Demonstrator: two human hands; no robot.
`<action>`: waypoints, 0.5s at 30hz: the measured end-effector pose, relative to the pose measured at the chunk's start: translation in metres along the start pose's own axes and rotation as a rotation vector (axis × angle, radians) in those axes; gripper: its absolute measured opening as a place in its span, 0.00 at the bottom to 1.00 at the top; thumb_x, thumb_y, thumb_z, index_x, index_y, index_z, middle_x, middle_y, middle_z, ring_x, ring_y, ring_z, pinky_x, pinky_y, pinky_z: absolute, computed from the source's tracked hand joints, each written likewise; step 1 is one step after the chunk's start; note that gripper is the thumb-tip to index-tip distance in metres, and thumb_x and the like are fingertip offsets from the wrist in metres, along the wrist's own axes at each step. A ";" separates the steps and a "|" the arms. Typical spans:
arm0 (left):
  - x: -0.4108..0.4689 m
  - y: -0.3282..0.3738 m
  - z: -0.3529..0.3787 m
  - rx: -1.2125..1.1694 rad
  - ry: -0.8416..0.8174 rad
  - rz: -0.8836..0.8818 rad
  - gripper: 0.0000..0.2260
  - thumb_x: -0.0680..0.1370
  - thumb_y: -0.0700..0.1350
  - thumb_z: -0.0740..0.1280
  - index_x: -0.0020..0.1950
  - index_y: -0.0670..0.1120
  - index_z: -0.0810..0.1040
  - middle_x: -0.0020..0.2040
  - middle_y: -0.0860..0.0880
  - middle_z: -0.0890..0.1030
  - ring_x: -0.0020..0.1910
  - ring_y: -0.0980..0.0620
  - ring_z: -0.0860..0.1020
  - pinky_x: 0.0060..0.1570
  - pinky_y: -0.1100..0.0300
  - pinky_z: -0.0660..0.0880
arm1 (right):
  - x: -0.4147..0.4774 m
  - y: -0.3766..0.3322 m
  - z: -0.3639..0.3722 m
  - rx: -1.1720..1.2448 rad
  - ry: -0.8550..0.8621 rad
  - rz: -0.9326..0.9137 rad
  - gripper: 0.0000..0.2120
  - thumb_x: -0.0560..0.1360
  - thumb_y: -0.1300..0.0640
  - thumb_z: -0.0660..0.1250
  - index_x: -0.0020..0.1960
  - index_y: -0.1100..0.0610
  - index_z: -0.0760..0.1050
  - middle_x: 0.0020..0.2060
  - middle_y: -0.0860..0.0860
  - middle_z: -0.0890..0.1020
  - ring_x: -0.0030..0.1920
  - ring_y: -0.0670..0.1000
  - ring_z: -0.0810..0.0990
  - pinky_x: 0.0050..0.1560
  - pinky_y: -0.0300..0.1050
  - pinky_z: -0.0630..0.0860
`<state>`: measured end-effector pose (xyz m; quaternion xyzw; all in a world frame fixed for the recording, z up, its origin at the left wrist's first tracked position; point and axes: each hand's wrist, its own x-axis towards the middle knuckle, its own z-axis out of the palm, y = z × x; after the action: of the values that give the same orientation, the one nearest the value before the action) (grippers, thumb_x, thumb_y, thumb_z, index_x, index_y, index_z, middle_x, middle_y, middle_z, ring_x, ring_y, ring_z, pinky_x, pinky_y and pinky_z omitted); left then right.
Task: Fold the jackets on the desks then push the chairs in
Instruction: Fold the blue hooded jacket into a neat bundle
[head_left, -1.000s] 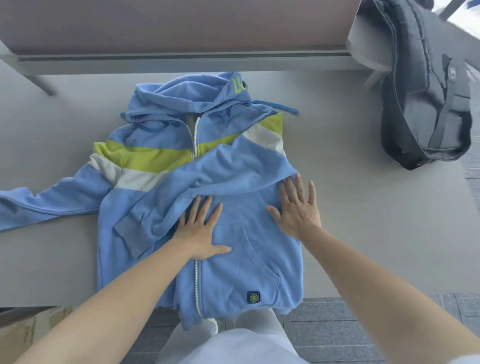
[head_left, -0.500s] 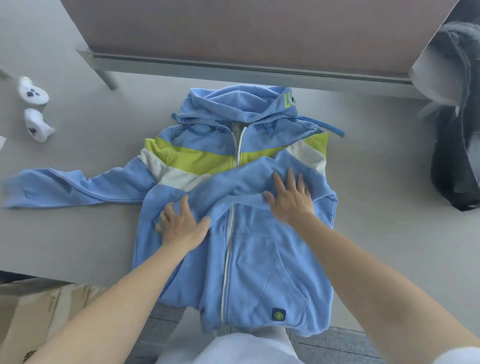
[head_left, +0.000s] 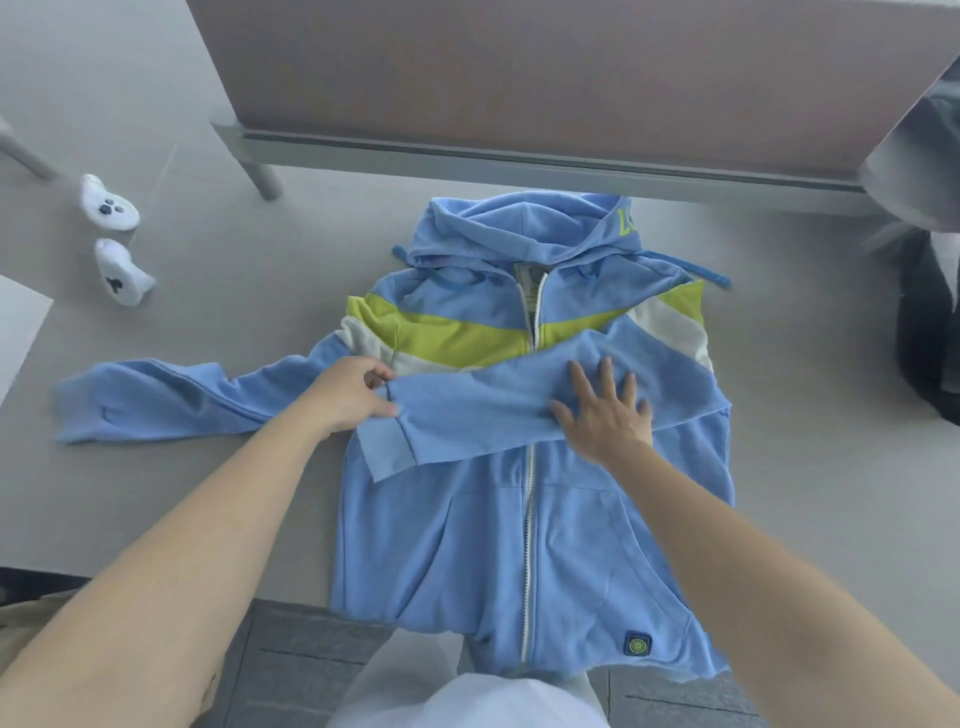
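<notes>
- Closest to me, the bottom of the blue jacket (head_left: 571, 545) hangs a little over the near edge of the desk (head_left: 831, 493). The gray floor (head_left: 311, 670) shows under it.
- The jacket lies flat on the desk, front side up, with the zipper closed.
- The folded sleeve (head_left: 478, 410) lies across the chest, and its cuff points to my left.
- My left hand (head_left: 348, 397) has its fingers curled and pinches the folded sleeve just above the cuff.
- My right hand (head_left: 605, 415) lies flat on the folded sleeve with the fingers straight and spread. It grips nothing.
- The other sleeve (head_left: 156, 400) sticks straight out to the left, flat on the desk.
- Farther back, the hood (head_left: 524, 228) lies near the brown divider wall (head_left: 519, 67).
- Far left on the desk lie two white controllers (head_left: 110, 203), close together.
- Far right, I see part of a dark bag (head_left: 930, 322). It looks blurry.
</notes>
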<state>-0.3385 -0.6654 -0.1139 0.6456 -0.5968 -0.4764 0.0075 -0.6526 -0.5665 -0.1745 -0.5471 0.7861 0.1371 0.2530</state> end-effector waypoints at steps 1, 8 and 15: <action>0.003 -0.006 -0.004 0.003 0.000 -0.012 0.16 0.71 0.40 0.78 0.55 0.47 0.78 0.52 0.47 0.79 0.53 0.50 0.77 0.48 0.58 0.75 | 0.001 0.001 0.006 0.009 -0.026 0.016 0.33 0.79 0.31 0.44 0.79 0.38 0.35 0.80 0.47 0.36 0.79 0.61 0.37 0.75 0.67 0.47; 0.006 -0.040 0.013 0.192 0.007 -0.066 0.16 0.76 0.44 0.71 0.62 0.49 0.74 0.52 0.50 0.79 0.53 0.48 0.77 0.49 0.57 0.72 | 0.000 -0.022 0.005 0.034 -0.003 0.129 0.34 0.81 0.37 0.47 0.80 0.44 0.36 0.79 0.52 0.33 0.78 0.62 0.33 0.76 0.66 0.38; -0.014 -0.097 -0.015 0.116 0.246 -0.303 0.11 0.79 0.52 0.63 0.44 0.45 0.74 0.43 0.48 0.78 0.52 0.42 0.79 0.42 0.56 0.72 | -0.036 -0.136 0.013 -0.153 0.030 -0.555 0.31 0.82 0.40 0.53 0.81 0.43 0.47 0.81 0.53 0.42 0.80 0.56 0.41 0.78 0.56 0.46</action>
<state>-0.2523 -0.6351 -0.1534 0.7806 -0.5141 -0.3544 -0.0286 -0.5129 -0.5809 -0.1574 -0.7607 0.5974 0.1132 0.2273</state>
